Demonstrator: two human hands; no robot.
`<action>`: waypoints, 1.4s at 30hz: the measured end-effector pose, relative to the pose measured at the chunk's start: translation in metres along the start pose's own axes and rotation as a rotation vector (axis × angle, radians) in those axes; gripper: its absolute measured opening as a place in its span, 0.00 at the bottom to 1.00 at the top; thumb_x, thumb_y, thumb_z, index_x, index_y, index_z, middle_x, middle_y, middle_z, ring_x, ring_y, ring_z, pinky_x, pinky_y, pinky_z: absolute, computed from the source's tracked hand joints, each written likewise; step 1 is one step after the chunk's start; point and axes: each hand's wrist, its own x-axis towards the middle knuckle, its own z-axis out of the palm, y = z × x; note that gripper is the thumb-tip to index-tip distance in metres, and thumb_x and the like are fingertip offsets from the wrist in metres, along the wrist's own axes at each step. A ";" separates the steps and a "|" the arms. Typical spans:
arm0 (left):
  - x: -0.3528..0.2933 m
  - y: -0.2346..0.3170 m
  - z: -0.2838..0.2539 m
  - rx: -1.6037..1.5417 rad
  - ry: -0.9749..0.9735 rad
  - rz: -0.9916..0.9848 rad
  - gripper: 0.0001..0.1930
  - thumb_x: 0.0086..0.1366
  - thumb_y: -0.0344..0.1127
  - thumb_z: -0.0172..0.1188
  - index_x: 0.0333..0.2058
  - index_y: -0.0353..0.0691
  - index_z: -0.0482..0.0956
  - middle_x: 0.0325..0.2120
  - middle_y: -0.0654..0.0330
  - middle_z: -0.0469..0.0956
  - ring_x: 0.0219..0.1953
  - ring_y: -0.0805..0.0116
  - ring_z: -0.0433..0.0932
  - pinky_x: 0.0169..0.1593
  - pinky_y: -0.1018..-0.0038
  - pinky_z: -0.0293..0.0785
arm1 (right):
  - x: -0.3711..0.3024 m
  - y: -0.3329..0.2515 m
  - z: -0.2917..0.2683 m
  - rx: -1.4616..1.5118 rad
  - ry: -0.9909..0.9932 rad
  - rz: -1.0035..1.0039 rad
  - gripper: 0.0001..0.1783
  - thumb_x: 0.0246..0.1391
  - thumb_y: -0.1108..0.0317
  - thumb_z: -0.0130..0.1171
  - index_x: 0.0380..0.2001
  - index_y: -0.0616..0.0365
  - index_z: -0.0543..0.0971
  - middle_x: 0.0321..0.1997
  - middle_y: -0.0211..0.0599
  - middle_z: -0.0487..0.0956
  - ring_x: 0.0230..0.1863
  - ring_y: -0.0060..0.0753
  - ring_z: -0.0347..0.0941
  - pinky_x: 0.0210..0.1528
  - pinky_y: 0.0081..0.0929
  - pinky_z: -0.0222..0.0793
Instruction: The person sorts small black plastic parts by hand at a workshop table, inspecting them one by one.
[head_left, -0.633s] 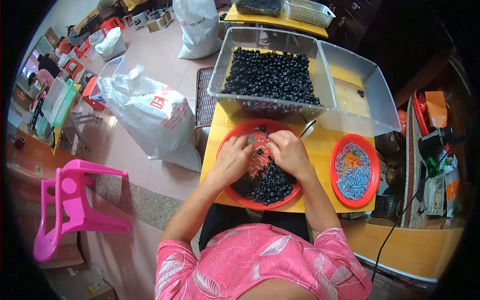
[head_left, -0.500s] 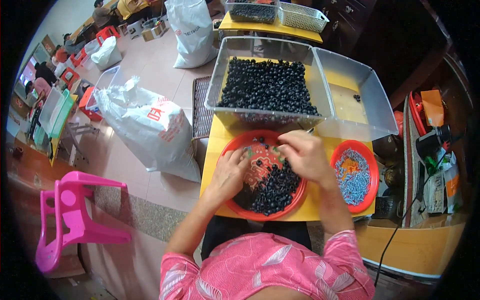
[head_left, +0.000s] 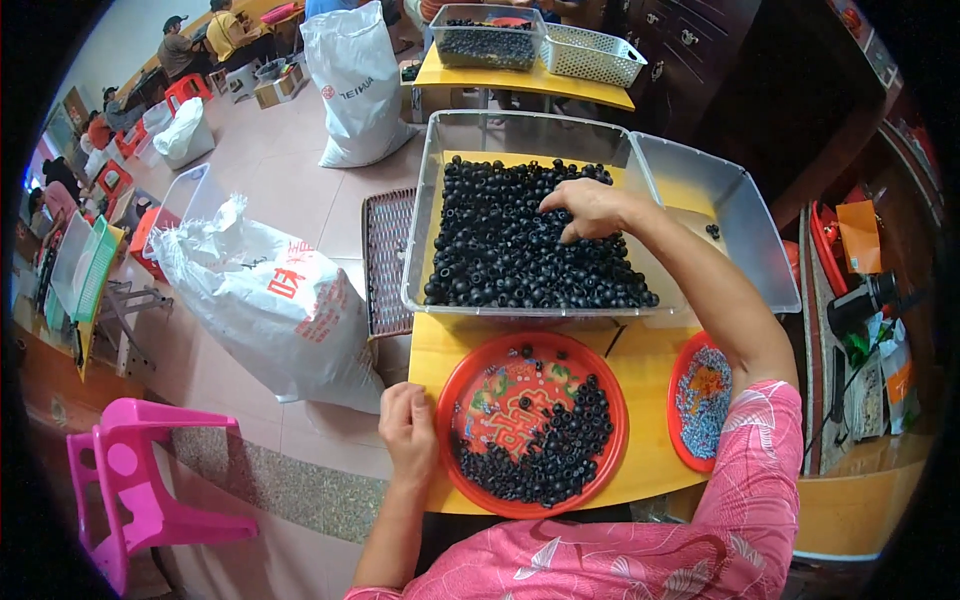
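My right hand [head_left: 592, 208] reaches over a large clear plastic bin [head_left: 530, 312] heaped with small black round parts [head_left: 520, 235]. Its finger and thumb stand apart just above the heap, and nothing shows between them. Beside the left rim of a round red tray [head_left: 619, 430], my left hand [head_left: 408, 430] is closed in a loose fist; whatever it may hold is hidden. More black round parts [head_left: 560, 445], with hollow centres, cover the tray's lower and right side, and a few sit near its top.
A smaller red tray [head_left: 678, 440] of small silvery-blue pieces is partly behind my right forearm. Another clear bin [head_left: 770, 270] adjoins the large one. White sacks [head_left: 270, 290], a woven basket [head_left: 390, 260] and a pink stool [head_left: 150, 480] stand left. People sit farther back.
My right hand has left the red tray and moved forward over the bin. My left hand has drawn back to the tray's left edge and closed. The view has shifted.
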 end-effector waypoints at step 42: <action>-0.007 0.097 0.040 -1.981 -0.234 -0.968 0.27 0.66 0.53 0.31 0.50 0.35 0.63 0.48 0.47 0.65 0.53 0.55 0.63 0.57 0.58 0.58 | -0.106 -0.173 0.011 0.665 0.006 -0.270 0.12 0.47 0.76 0.52 0.38 0.64 0.75 0.35 0.41 0.77 0.38 0.27 0.73 0.40 0.23 0.69</action>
